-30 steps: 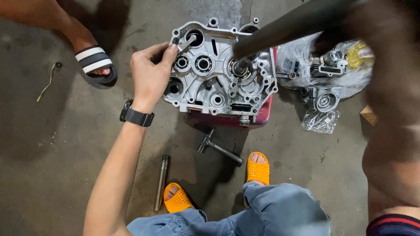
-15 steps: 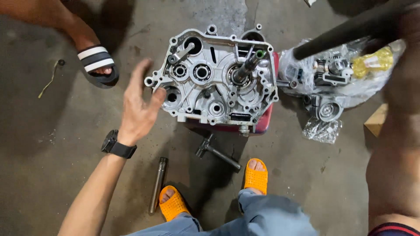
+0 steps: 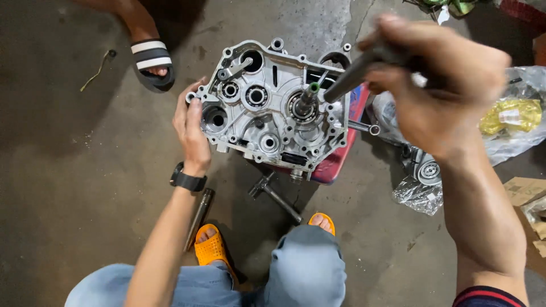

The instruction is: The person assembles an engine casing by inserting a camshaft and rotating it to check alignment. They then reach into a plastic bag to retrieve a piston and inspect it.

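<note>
Left hand [image 3: 192, 133] flat, right hand [image 3: 441, 85] fisted.

The engine case [image 3: 273, 105] sits on a crate [image 3: 341, 153], bagged parts [image 3: 500, 125] to its right, a rod [image 3: 199, 219] before it

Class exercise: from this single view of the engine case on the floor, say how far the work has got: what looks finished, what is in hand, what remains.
Done: the engine case lies open on a red block, bearings seated. In hand: the left hand steadies its edge; the right hand holds a dark tool by the central shaft. Left: a rod, a T-shaped tool and bagged parts lie unused on the floor.
</note>
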